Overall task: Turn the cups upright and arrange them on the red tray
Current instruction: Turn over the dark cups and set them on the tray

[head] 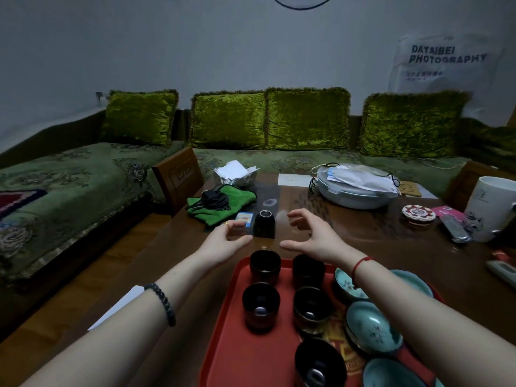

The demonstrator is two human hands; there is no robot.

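A red tray lies at the near edge of the wooden table. On it stand several dark cups, mouths up, in the left and middle columns. Several teal bowls fill its right side. One more dark cup rests upside down on the table just beyond the tray. My left hand hovers to the left of that cup, fingers curled and holding nothing. My right hand hovers to its right, fingers spread, also holding nothing. Neither hand touches the cup.
A green cloth with a black cable lies behind the cup, beside a small blue card. A grey covered dish, a round coaster, a remote and a white mug occupy the right. A green sofa stands behind.
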